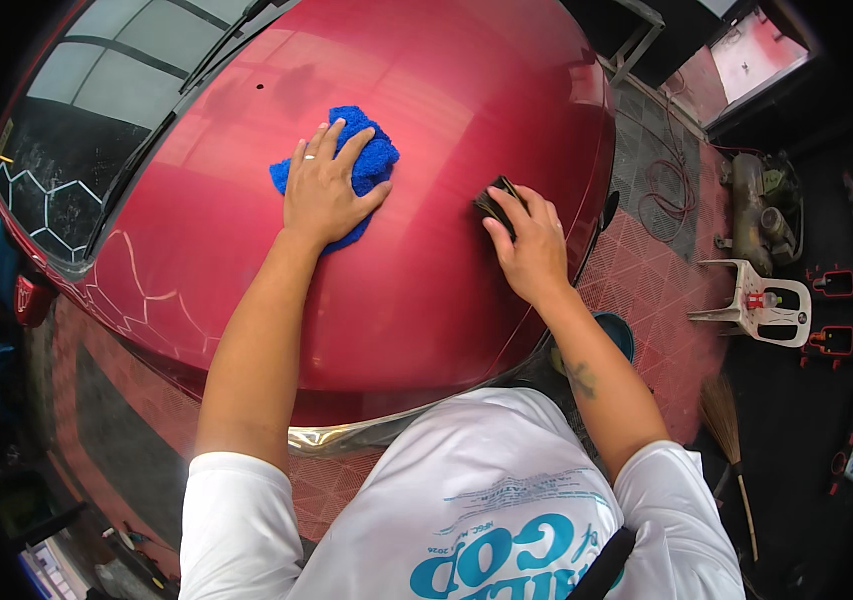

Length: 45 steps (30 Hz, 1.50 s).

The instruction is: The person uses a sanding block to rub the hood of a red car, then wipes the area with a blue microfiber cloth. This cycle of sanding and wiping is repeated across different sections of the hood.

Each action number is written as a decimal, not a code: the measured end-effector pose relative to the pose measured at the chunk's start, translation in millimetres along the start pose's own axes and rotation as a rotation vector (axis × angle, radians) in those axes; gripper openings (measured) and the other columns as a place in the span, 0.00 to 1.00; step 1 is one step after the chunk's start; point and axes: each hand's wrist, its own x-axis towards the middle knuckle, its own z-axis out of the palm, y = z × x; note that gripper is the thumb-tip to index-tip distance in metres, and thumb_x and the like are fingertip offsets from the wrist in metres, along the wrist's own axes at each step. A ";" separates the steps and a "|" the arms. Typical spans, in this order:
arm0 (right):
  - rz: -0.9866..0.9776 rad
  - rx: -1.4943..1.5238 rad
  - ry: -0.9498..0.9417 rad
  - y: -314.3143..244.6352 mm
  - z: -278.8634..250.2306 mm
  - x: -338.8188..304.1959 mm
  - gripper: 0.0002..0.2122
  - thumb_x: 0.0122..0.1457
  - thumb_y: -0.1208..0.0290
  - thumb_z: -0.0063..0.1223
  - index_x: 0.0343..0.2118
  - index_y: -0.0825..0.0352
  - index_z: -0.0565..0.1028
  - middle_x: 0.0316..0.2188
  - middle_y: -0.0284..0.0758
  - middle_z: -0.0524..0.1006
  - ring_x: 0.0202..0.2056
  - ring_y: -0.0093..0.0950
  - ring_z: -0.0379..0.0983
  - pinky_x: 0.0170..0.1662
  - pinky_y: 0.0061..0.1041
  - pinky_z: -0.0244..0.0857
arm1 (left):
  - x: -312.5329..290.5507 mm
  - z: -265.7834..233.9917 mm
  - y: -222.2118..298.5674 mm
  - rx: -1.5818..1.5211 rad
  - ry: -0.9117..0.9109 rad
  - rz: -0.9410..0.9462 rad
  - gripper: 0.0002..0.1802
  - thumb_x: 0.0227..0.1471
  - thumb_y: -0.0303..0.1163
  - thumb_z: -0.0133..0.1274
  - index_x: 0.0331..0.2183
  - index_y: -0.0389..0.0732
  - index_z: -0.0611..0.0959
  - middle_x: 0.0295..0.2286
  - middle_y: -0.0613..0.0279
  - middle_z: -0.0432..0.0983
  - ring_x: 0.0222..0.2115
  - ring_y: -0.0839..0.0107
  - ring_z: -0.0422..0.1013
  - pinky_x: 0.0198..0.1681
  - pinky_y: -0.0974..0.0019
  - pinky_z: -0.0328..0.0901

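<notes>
A glossy red car hood [426, 300] spreads out in front of me. On its left part lies a bunched blue microfiber cloth [376, 158], pressed under my left hand [326, 195]. That hand is open, its fingers spread flat over the cloth, with a ring on one finger. Farther right, my right hand [531, 245] is closed round a small dark sponge-like block [495, 203]. The block touches or nearly touches the paint near the hood's right side. My fingers cover part of it.
The windshield [76, 110] with its wiper [131, 180] is at the upper left. A white plastic chair [761, 305], a tank-like machine [751, 215], a coiled hose [671, 190] and a broom [724, 420] stand to the right. A blue bucket [614, 335] sits beside the car.
</notes>
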 end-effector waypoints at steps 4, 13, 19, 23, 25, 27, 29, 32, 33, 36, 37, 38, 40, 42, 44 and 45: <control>-0.068 -0.086 -0.058 4.1 29.0 41.9 0.22 0.73 0.60 0.71 0.68 0.53 0.84 0.67 0.44 0.81 0.65 0.47 0.78 0.66 0.53 0.74 | 7.2 8.6 -1.4 0.002 -0.064 -0.054 0.45 0.59 0.59 0.74 0.73 0.55 0.83 0.75 0.43 0.71 0.77 0.39 0.66 0.83 0.34 0.56; -0.130 -0.024 -0.096 15.9 46.4 51.9 0.22 0.71 0.60 0.72 0.66 0.54 0.85 0.66 0.44 0.81 0.64 0.47 0.78 0.64 0.52 0.75 | 8.5 13.5 -4.6 -0.004 -0.017 -0.023 0.43 0.57 0.56 0.77 0.68 0.50 0.85 0.72 0.44 0.73 0.74 0.38 0.69 0.80 0.33 0.61; -0.180 0.017 -0.005 19.2 53.3 56.5 0.22 0.69 0.63 0.74 0.65 0.53 0.86 0.65 0.44 0.81 0.62 0.48 0.78 0.62 0.51 0.75 | 8.8 13.4 -1.9 0.000 0.007 -0.035 0.41 0.56 0.57 0.76 0.66 0.49 0.87 0.70 0.43 0.77 0.74 0.38 0.69 0.80 0.33 0.62; -0.123 -0.018 -0.103 19.1 54.8 55.0 0.22 0.69 0.63 0.74 0.64 0.54 0.86 0.64 0.44 0.81 0.61 0.48 0.79 0.61 0.51 0.74 | 9.4 14.0 -2.3 0.008 0.002 -0.033 0.41 0.56 0.57 0.76 0.66 0.49 0.87 0.70 0.42 0.77 0.74 0.38 0.70 0.79 0.34 0.63; -0.183 0.003 -0.048 19.4 55.4 53.8 0.22 0.69 0.63 0.74 0.64 0.53 0.86 0.64 0.44 0.82 0.61 0.48 0.79 0.61 0.51 0.74 | 8.8 14.4 -2.4 -0.007 -0.002 -0.034 0.41 0.56 0.57 0.76 0.66 0.49 0.87 0.70 0.42 0.77 0.73 0.38 0.70 0.79 0.34 0.63; -0.197 -0.026 -0.008 19.4 55.9 53.6 0.21 0.69 0.62 0.74 0.64 0.53 0.86 0.63 0.44 0.82 0.61 0.48 0.79 0.60 0.52 0.75 | 8.5 14.7 -3.2 0.005 0.013 -0.030 0.41 0.56 0.57 0.76 0.66 0.49 0.87 0.70 0.42 0.78 0.73 0.38 0.71 0.79 0.35 0.63; -0.167 -0.036 -0.023 18.5 55.4 54.2 0.22 0.69 0.62 0.74 0.64 0.53 0.86 0.63 0.44 0.82 0.61 0.48 0.79 0.60 0.52 0.75 | 7.9 14.9 -2.9 0.011 0.011 -0.027 0.41 0.56 0.57 0.76 0.66 0.49 0.88 0.69 0.42 0.78 0.73 0.38 0.71 0.79 0.35 0.63; -0.149 -0.023 -0.029 15.0 52.8 55.8 0.21 0.69 0.61 0.74 0.64 0.52 0.87 0.63 0.42 0.83 0.61 0.47 0.79 0.60 0.52 0.75 | 8.1 14.7 -2.6 0.011 0.007 -0.025 0.41 0.57 0.57 0.76 0.66 0.49 0.88 0.69 0.41 0.78 0.73 0.38 0.72 0.79 0.35 0.64; -0.133 -0.046 -0.070 13.8 51.1 56.6 0.20 0.70 0.61 0.73 0.64 0.52 0.87 0.63 0.42 0.83 0.61 0.47 0.79 0.60 0.52 0.75 | 8.0 14.3 -2.5 0.010 0.009 -0.025 0.41 0.57 0.57 0.76 0.66 0.49 0.88 0.69 0.41 0.78 0.73 0.38 0.71 0.79 0.35 0.64; -0.165 -0.033 -0.053 11.4 47.7 57.8 0.21 0.70 0.62 0.73 0.64 0.53 0.86 0.63 0.42 0.83 0.60 0.48 0.79 0.60 0.52 0.75 | 7.8 12.7 -3.4 0.014 0.007 -0.031 0.41 0.57 0.57 0.76 0.66 0.49 0.87 0.69 0.41 0.78 0.73 0.38 0.71 0.80 0.35 0.63; -0.188 -0.020 -0.005 11.9 48.9 60.0 0.21 0.69 0.63 0.73 0.64 0.53 0.86 0.63 0.43 0.82 0.60 0.48 0.79 0.61 0.52 0.75 | 7.9 13.5 -3.1 0.012 0.005 -0.034 0.41 0.57 0.57 0.76 0.66 0.49 0.87 0.69 0.41 0.78 0.73 0.39 0.71 0.80 0.35 0.63; -0.186 -0.023 0.011 12.8 49.7 60.8 0.21 0.69 0.63 0.74 0.64 0.53 0.86 0.64 0.43 0.82 0.60 0.48 0.79 0.61 0.51 0.75 | 8.3 14.0 -3.1 0.011 0.009 -0.031 0.41 0.57 0.57 0.76 0.66 0.49 0.88 0.69 0.41 0.78 0.73 0.39 0.71 0.80 0.35 0.63; -0.155 -0.041 -0.020 15.5 52.7 60.3 0.22 0.68 0.63 0.74 0.64 0.53 0.86 0.63 0.44 0.82 0.61 0.48 0.79 0.61 0.51 0.75 | 7.8 14.2 -3.5 0.015 0.009 -0.034 0.41 0.57 0.57 0.76 0.66 0.49 0.88 0.69 0.41 0.78 0.73 0.39 0.71 0.80 0.35 0.63; -0.135 -0.052 -0.066 18.1 55.3 55.3 0.21 0.68 0.63 0.74 0.64 0.54 0.86 0.63 0.45 0.82 0.60 0.49 0.79 0.60 0.52 0.75 | 7.8 14.5 -3.8 0.012 0.020 -0.015 0.41 0.57 0.57 0.75 0.66 0.49 0.87 0.69 0.40 0.78 0.73 0.38 0.71 0.79 0.35 0.63; -0.181 -0.032 -0.046 20.2 57.0 49.8 0.22 0.68 0.63 0.74 0.64 0.54 0.86 0.64 0.45 0.82 0.61 0.49 0.79 0.60 0.52 0.75 | 6.8 14.4 -3.4 0.010 0.017 -0.020 0.41 0.57 0.57 0.75 0.66 0.49 0.87 0.69 0.40 0.78 0.73 0.38 0.71 0.79 0.35 0.63; -0.208 -0.031 -0.017 20.6 57.8 48.6 0.22 0.68 0.63 0.74 0.64 0.54 0.86 0.64 0.45 0.82 0.61 0.49 0.79 0.60 0.52 0.75 | 6.7 13.9 -3.5 0.011 0.019 -0.024 0.41 0.57 0.57 0.75 0.66 0.49 0.87 0.69 0.40 0.78 0.73 0.38 0.71 0.79 0.35 0.63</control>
